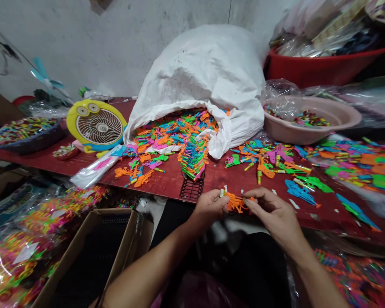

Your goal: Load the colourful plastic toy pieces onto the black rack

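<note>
An orange plastic piece [235, 202] is held between my two hands at the front edge of the red table [167, 182]. My left hand [210, 205] pinches its left end, where a small yellow-green and white part [222, 193] shows at the fingertips. The thumb and fingers of my right hand [274, 214] close on the right end. Just beyond, a row of colourful plastic pieces [193, 156] spills from a big white sack [208, 68] onto a black grid [191, 189]. More loose coloured pieces [266, 156] lie right of the row.
A yellow and blue fan [98, 124] stands at the left, near a basin of small parts [22, 132]. A pink basin [311, 122] and a red tub [324, 68] are at the right. An open cardboard box [64, 256] sits below the table edge.
</note>
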The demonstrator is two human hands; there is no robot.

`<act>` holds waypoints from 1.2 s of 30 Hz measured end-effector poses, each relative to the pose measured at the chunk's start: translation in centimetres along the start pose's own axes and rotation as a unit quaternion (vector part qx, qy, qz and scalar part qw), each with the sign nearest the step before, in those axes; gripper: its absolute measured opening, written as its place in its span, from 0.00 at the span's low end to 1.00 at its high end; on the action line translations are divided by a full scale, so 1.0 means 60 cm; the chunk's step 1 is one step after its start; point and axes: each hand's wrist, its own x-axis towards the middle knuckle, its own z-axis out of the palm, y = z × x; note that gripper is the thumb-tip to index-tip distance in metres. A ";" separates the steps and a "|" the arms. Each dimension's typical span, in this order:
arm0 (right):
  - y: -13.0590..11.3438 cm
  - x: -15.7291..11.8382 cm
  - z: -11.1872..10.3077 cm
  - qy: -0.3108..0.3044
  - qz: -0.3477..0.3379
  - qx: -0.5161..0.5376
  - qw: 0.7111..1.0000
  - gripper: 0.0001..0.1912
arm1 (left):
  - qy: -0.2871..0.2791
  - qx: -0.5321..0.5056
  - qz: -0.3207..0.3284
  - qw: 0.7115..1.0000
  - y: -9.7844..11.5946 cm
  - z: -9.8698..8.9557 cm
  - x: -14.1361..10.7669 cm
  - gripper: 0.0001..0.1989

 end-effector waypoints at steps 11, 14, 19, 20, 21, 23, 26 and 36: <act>-0.035 -0.031 -0.019 -0.264 -0.154 -0.055 0.950 0.20 | -0.218 0.006 -0.104 0.970 0.025 -0.033 -0.033 0.21; -0.028 -0.039 -0.015 -0.238 -0.171 -0.072 0.953 0.18 | -0.210 0.007 -0.099 0.973 0.024 -0.028 -0.041 0.21; 0.001 -0.048 -0.020 -0.087 -0.096 -0.033 0.991 0.07 | -0.100 -0.028 -0.029 0.994 0.007 -0.025 -0.041 0.22; 0.009 -0.049 -0.019 -0.040 -0.051 -0.005 0.998 0.08 | -0.078 -0.027 -0.015 0.996 0.004 -0.024 -0.040 0.22; 0.015 -0.051 -0.016 0.006 -0.002 0.030 1.000 0.09 | -0.061 -0.025 -0.005 0.998 0.003 -0.022 -0.039 0.21; 0.024 -0.053 -0.006 0.078 0.078 0.114 0.987 0.12 | -0.037 -0.028 0.004 0.999 0.001 -0.014 -0.038 0.21; 0.024 -0.053 0.017 0.113 0.121 0.229 0.959 0.14 | -0.024 -0.039 0.000 0.999 -0.001 0.004 -0.037 0.24; 0.005 -0.052 0.047 0.130 0.137 0.326 0.926 0.15 | -0.052 0.044 0.011 0.998 -0.015 0.028 -0.032 0.18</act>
